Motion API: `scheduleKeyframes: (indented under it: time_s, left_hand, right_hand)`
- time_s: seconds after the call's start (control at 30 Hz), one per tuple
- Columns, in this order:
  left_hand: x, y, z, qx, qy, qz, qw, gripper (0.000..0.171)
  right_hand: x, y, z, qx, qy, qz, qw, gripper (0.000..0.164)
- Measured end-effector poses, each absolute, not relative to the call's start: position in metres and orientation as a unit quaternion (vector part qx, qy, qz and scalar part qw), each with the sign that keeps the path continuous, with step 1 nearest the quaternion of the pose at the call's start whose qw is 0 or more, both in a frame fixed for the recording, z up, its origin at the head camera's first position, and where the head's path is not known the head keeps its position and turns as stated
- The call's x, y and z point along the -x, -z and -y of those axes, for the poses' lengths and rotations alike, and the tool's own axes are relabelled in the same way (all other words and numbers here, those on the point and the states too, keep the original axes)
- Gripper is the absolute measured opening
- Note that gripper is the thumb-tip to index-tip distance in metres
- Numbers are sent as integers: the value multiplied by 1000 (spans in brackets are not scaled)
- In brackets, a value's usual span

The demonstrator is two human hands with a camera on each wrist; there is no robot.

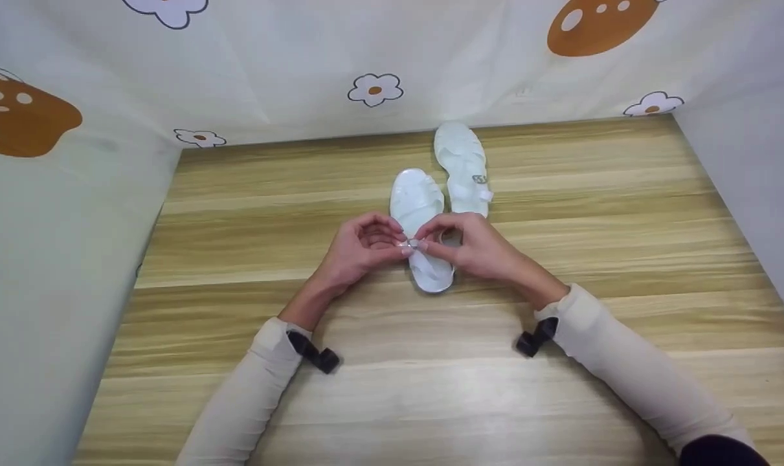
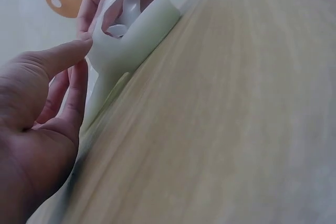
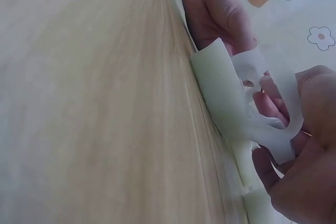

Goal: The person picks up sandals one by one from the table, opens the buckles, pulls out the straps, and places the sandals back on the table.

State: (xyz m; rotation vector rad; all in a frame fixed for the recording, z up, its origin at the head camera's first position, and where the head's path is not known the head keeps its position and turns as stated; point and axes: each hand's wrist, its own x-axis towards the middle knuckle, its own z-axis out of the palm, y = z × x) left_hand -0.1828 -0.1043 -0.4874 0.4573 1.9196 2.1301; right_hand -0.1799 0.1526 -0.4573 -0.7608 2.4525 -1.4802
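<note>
A white sandal lies on the wooden floor, toe pointing away from me, with a small metallic-looking buckle across its ankle strap. My left hand pinches the strap on the buckle's left side, thumb and fingers meeting there. From the other side, my right hand pinches the strap end between thumb and forefinger. In the right wrist view the strap loop stands up from the heel part. Fingers partly cover the buckle, so whether it is fastened cannot be seen.
A second white sandal lies just beyond on the right, with a buckle on its strap; its heel is near my right hand. A pale cloth wall printed with flowers rises behind, and pale walls flank the wood-grain surface.
</note>
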Motion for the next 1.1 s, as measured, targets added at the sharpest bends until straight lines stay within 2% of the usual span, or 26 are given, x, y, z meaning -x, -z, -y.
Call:
scheduleKeyframes:
  time_s: [0.2,0.4,0.6,0.93,1.1]
  left_hand:
    - [184,485,107,-164,-726,-655,134,34]
    - [185,485,115,-171,-733,-629,197,32]
    - [188,487,118,-150,-721,-641,216,34]
    - [186,487,113,-151,-713,-653,206,26]
    - [183,486,109,-183,-700,-664,188,31]
  right_hand:
    - [180,458,-153,255,504,-819,100,22]
    - [180,457,-152,253,502,-821,99,18]
    - [181,458,-150,250,507,-819,97,17]
    - [179,460,-149,256,520,-810,89,14]
    - [178,462,-150,259,520,-809,90,14]
